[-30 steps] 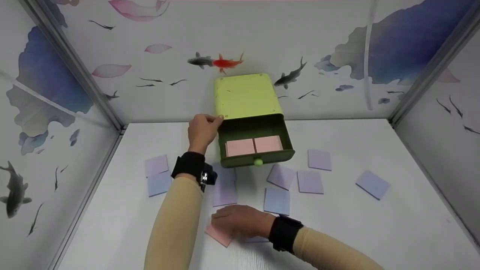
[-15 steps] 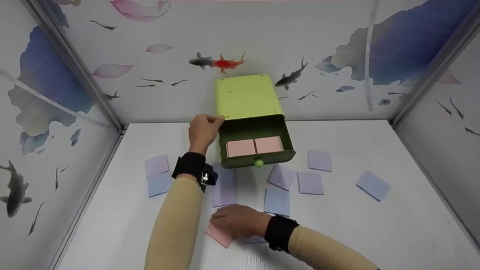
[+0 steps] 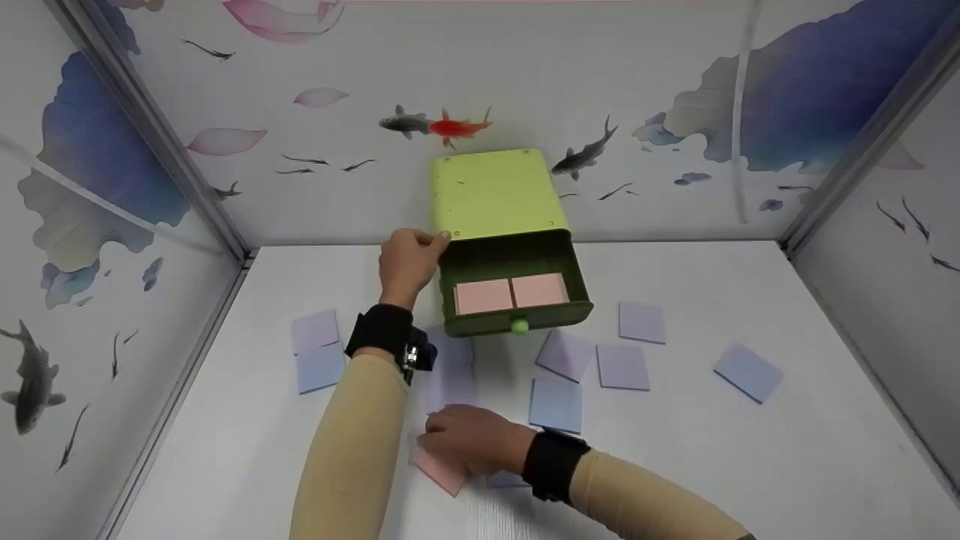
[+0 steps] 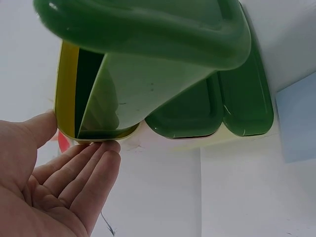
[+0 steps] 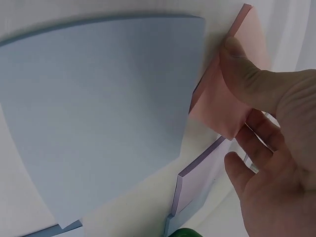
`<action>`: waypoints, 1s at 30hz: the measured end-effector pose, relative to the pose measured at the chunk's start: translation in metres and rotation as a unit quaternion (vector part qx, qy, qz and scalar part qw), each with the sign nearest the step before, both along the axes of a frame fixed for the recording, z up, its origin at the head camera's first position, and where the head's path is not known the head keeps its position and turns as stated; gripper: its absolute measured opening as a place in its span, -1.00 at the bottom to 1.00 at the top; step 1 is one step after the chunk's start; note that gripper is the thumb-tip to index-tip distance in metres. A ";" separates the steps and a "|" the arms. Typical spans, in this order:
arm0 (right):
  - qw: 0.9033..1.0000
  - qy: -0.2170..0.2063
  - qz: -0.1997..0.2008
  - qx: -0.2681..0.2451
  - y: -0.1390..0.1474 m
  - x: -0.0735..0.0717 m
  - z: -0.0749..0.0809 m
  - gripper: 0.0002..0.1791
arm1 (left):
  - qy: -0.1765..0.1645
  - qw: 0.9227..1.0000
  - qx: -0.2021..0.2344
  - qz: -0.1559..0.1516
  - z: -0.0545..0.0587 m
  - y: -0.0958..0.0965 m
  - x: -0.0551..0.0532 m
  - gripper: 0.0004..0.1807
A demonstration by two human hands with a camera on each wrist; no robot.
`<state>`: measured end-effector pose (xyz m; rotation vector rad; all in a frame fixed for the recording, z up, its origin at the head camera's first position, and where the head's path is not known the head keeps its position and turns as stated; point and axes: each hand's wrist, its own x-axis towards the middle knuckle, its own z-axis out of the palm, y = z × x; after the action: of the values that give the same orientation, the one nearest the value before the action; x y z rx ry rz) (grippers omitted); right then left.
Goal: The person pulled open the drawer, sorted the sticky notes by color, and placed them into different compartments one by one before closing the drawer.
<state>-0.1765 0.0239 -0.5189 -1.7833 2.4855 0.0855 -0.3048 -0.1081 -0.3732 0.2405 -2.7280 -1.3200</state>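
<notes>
A small green drawer cabinet stands at the back of the table, its top drawer pulled out. Two pink sticky note pads lie side by side at the drawer's front. My left hand holds the cabinet's front left corner, thumb on one side and fingertips on the other; the left wrist view shows the shell's yellow inner edge between them. Down near the table's front, my right hand pinches another pink sticky note pad between thumb and fingers. That pad leans at an angle.
Purple pads and blue pads lie scattered over the white table, several near the open drawer. A blue pad sits right by my right wrist. Patterned walls enclose the back and sides.
My right wrist and hand have shifted slightly left and away from me around the pink pad. The left hand, cabinet and drawer stay as they were.
</notes>
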 end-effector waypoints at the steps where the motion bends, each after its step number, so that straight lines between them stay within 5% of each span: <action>1: 1.000 0.008 -0.002 0.004 0.000 0.000 0.000 -0.58 | 0.000 1.000 0.001 0.001 0.000 0.000 0.000 -0.54; 6: 0.999 0.029 -0.012 0.016 -0.002 0.003 0.000 -0.60 | 0.002 1.000 0.003 0.002 0.000 0.001 0.000 -0.55; 16: 1.000 0.001 -0.030 0.009 -0.003 0.002 0.002 -0.62 | -0.004 1.000 0.003 0.002 0.001 0.002 0.000 -0.53; 30: 0.995 0.051 -0.020 -0.080 0.003 0.002 0.007 -0.89 | -0.002 1.000 -0.001 0.004 -0.001 0.002 0.000 -0.56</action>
<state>-0.1743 0.0271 -0.5120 -1.8300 2.6676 -0.0260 -0.3048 -0.1065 -0.3738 0.2548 -2.7292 -1.3164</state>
